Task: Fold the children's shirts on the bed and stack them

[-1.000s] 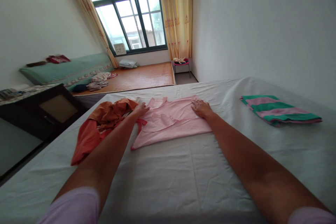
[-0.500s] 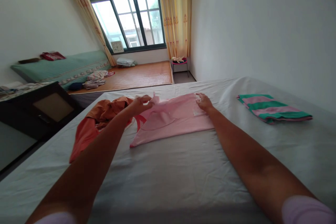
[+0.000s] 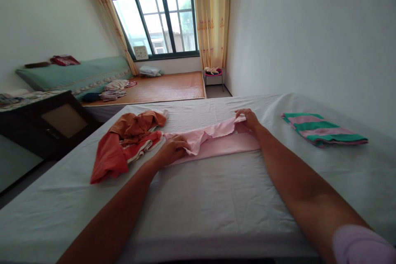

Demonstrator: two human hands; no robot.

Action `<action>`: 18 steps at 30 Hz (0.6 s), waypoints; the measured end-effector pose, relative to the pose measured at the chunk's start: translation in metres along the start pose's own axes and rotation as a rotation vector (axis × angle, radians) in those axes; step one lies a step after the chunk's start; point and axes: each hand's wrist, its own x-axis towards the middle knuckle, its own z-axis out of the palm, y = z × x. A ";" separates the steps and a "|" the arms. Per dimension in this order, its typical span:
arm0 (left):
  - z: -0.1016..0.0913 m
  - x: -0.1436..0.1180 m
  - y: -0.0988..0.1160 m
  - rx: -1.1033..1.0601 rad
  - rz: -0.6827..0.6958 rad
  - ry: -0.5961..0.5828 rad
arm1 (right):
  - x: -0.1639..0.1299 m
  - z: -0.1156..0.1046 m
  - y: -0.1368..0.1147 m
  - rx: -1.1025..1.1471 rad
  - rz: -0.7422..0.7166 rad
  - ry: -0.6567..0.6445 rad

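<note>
In the head view, a bed (image 3: pixel 213 210) covered by a pale, lightly creased sheet serves as the support surface, with a bare white wall (image 3: pixel 303 37) along its right side. Beyond it, I see a second bed with a brown mat (image 3: pixel 176 84), a window (image 3: pixel 163 20) flanked by yellow patterned curtains, a square clock (image 3: pixel 141 52) at the sill and a pink stool (image 3: pixel 213 73) in the corner. A dark cabinet (image 3: pixel 63 119) stands at left. The pink garment (image 3: pixel 216 147) lies across the middle of the covered bed, between a rumpled orange-red garment (image 3: pixel 113 152) on the left and a folded green-and-pink striped cloth (image 3: pixel 324 128) on the right. It forms a narrow band: a smooth lower layer lies flat nearest the wearer, and a wavy upper edge is raised above it. Hands: the left hand (image 3: pixel 172 150) is partly closed, fingers curled on the garment's left end; the right hand (image 3: pixel 249 119) pinches its raised far-right corner between thumb and fingers.
</note>
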 end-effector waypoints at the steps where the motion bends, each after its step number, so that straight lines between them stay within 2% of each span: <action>1: -0.003 0.000 0.001 -0.006 -0.005 0.025 | 0.000 -0.001 0.003 0.018 0.024 -0.006; 3: -0.010 -0.002 0.001 -0.024 -0.028 0.042 | -0.001 -0.003 0.009 0.018 0.084 -0.066; 4: -0.013 -0.003 0.001 -0.047 -0.032 0.009 | -0.003 -0.004 0.010 0.005 0.117 -0.100; 6: -0.020 -0.008 0.001 -0.140 -0.010 -0.128 | -0.005 -0.005 0.009 -0.067 0.197 -0.126; 8: -0.026 -0.012 0.000 -0.270 0.024 -0.252 | -0.004 -0.007 0.003 -0.177 0.251 -0.071; 9: -0.029 -0.014 -0.001 -0.327 0.031 -0.272 | -0.002 -0.008 -0.003 -0.223 0.251 -0.022; 11: -0.033 -0.016 -0.006 -0.385 -0.011 -0.187 | 0.005 -0.009 -0.019 -0.272 0.191 0.073; 13: -0.034 -0.017 -0.014 -0.327 -0.108 0.012 | 0.010 -0.008 -0.040 -0.207 0.062 0.080; 15: -0.032 -0.018 -0.025 -0.171 -0.207 0.184 | 0.011 -0.003 -0.065 -0.064 -0.080 -0.042; 16: -0.031 -0.019 -0.030 -0.079 -0.238 0.222 | 0.010 0.002 -0.078 0.021 -0.148 -0.142; 18: -0.027 -0.020 -0.040 0.088 -0.253 0.200 | 0.004 0.014 -0.101 0.173 -0.264 -0.351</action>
